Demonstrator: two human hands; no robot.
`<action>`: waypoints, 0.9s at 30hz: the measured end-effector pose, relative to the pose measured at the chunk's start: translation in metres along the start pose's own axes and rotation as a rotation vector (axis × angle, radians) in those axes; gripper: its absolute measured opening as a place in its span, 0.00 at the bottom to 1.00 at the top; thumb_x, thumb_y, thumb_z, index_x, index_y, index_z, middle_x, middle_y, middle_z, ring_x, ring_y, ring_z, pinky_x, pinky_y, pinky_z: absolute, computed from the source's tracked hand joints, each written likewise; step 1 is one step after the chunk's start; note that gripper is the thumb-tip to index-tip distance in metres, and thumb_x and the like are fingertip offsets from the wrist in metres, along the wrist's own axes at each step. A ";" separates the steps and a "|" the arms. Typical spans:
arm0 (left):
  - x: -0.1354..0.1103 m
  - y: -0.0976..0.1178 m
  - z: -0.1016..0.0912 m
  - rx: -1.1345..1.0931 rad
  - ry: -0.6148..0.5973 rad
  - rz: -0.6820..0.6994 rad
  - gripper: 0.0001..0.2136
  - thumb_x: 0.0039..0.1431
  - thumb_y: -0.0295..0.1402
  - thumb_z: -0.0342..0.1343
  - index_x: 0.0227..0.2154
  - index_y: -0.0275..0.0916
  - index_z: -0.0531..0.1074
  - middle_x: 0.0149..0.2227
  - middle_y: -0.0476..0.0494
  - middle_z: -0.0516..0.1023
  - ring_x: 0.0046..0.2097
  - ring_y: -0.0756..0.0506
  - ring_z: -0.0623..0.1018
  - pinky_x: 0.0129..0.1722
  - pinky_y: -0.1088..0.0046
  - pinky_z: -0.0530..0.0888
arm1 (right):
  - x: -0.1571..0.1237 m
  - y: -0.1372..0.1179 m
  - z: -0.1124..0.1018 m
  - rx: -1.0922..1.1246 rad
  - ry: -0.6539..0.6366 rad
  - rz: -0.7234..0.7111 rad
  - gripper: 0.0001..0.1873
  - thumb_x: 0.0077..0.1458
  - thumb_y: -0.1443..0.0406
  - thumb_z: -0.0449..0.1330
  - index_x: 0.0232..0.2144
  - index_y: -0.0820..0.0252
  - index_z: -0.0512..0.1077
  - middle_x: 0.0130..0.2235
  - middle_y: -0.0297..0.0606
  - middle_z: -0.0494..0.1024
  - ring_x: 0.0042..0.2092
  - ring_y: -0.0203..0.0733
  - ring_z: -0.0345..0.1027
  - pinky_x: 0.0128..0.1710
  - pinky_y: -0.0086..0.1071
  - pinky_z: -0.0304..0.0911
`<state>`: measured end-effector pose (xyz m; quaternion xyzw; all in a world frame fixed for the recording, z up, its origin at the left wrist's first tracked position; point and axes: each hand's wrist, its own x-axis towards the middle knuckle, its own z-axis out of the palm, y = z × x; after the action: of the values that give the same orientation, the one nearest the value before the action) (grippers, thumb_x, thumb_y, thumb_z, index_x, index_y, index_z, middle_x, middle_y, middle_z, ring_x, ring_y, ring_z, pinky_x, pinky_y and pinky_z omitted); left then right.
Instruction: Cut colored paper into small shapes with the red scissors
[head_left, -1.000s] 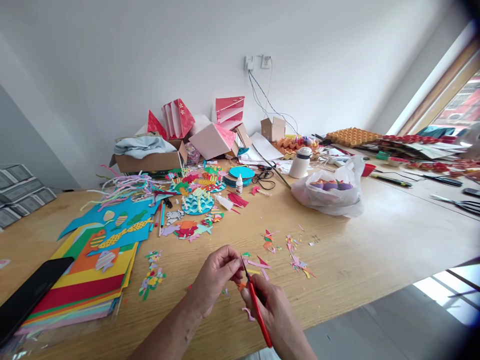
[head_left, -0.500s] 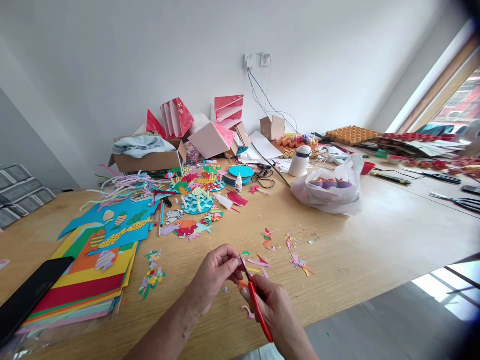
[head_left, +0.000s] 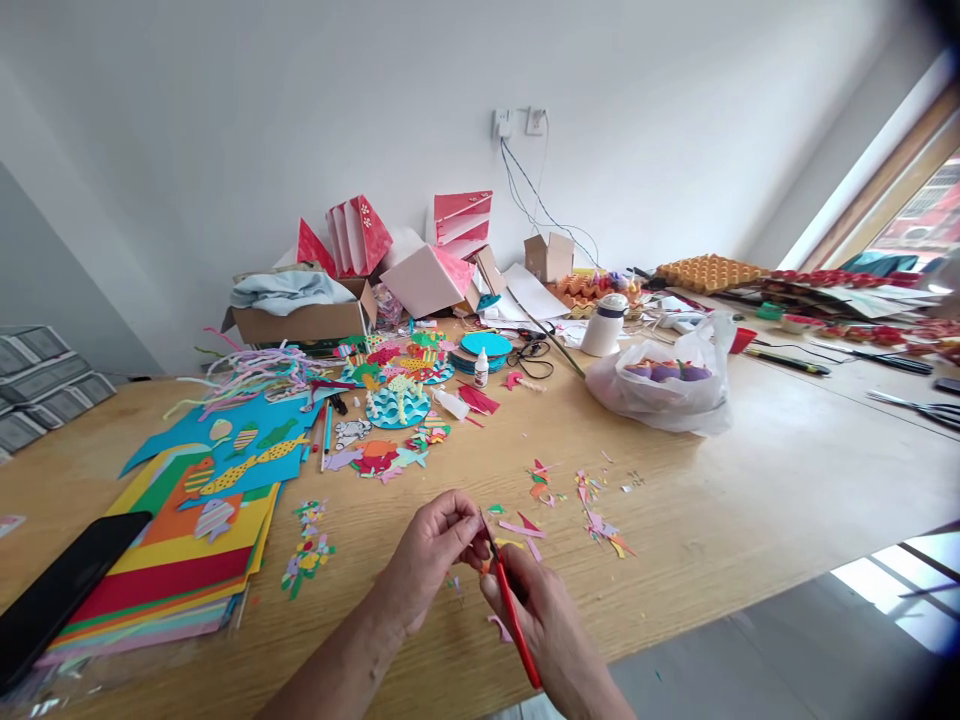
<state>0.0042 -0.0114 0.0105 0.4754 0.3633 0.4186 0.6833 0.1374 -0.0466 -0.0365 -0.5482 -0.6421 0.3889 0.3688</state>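
Note:
Above the front part of the table, my left hand [head_left: 446, 535] is closed in a pinch. A small bit of pinkish paper [head_left: 481, 522] shows at its fingertips, mostly hidden by the thumb. My right hand [head_left: 541, 610] grips scissors [head_left: 515, 620] with red handles, their dark blades pointing up and away, right beside the left fingertips. Whether the blades are parted is too small to tell. Paper scraps [head_left: 525, 528] in pink, red and yellow lie just beyond the hands, with more offcuts [head_left: 600, 520] farther right.
Coloured paper sheets [head_left: 161, 590] with a phone [head_left: 71, 590] on them lie left. Tiny cut pieces [head_left: 306, 560] are nearer. Behind are paper fish cutouts [head_left: 379, 458], a glue bottle [head_left: 481, 368], a plastic bag [head_left: 656, 400] and a cardboard box [head_left: 300, 322].
The view has shifted slightly, so the table things sit a little farther right. Both hands stay close together, and the scissors have tilted slightly.

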 end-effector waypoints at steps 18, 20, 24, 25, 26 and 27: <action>0.008 -0.001 -0.003 0.259 -0.067 -0.038 0.10 0.45 0.38 0.55 0.22 0.36 0.63 0.18 0.54 0.64 0.20 0.55 0.63 0.20 0.80 0.61 | 0.015 -0.020 -0.019 0.261 0.165 0.028 0.07 0.44 0.63 0.56 0.23 0.59 0.60 0.23 0.30 0.65 0.25 0.33 0.58 0.25 0.26 0.56; 0.010 -0.004 -0.005 0.356 -0.078 -0.011 0.07 0.45 0.35 0.54 0.21 0.37 0.63 0.18 0.55 0.62 0.19 0.55 0.63 0.20 0.80 0.60 | 0.021 -0.023 -0.022 0.263 0.133 0.013 0.05 0.43 0.65 0.56 0.23 0.59 0.61 0.22 0.29 0.64 0.25 0.33 0.58 0.24 0.26 0.55; 0.011 -0.006 -0.010 0.498 -0.065 0.051 0.04 0.46 0.30 0.51 0.20 0.37 0.64 0.18 0.55 0.61 0.20 0.54 0.63 0.20 0.80 0.59 | 0.027 -0.026 -0.023 0.177 0.103 0.013 0.04 0.43 0.67 0.54 0.21 0.59 0.61 0.19 0.26 0.59 0.22 0.31 0.52 0.21 0.25 0.50; 0.011 -0.005 -0.010 0.500 -0.060 0.058 0.03 0.46 0.29 0.50 0.20 0.37 0.64 0.17 0.55 0.61 0.20 0.54 0.62 0.20 0.80 0.59 | 0.027 -0.025 -0.022 0.182 0.104 0.008 0.04 0.43 0.68 0.54 0.21 0.59 0.60 0.19 0.26 0.59 0.22 0.31 0.52 0.21 0.25 0.50; 0.011 -0.005 -0.010 0.487 -0.050 0.056 0.02 0.45 0.29 0.50 0.21 0.37 0.64 0.17 0.55 0.61 0.20 0.54 0.62 0.20 0.80 0.59 | 0.027 -0.025 -0.021 0.203 0.112 0.005 0.04 0.43 0.67 0.54 0.21 0.59 0.60 0.20 0.26 0.60 0.23 0.31 0.53 0.22 0.25 0.50; 0.011 -0.005 -0.009 0.461 -0.036 0.046 0.02 0.45 0.29 0.50 0.21 0.37 0.64 0.17 0.55 0.61 0.20 0.54 0.62 0.20 0.80 0.59 | 0.026 -0.024 -0.019 0.237 0.126 0.001 0.04 0.43 0.67 0.54 0.21 0.59 0.60 0.20 0.27 0.61 0.23 0.31 0.53 0.22 0.25 0.51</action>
<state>0.0015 0.0013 0.0024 0.6344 0.4259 0.3316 0.5533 0.1413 -0.0211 -0.0048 -0.5245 -0.5669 0.4271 0.4703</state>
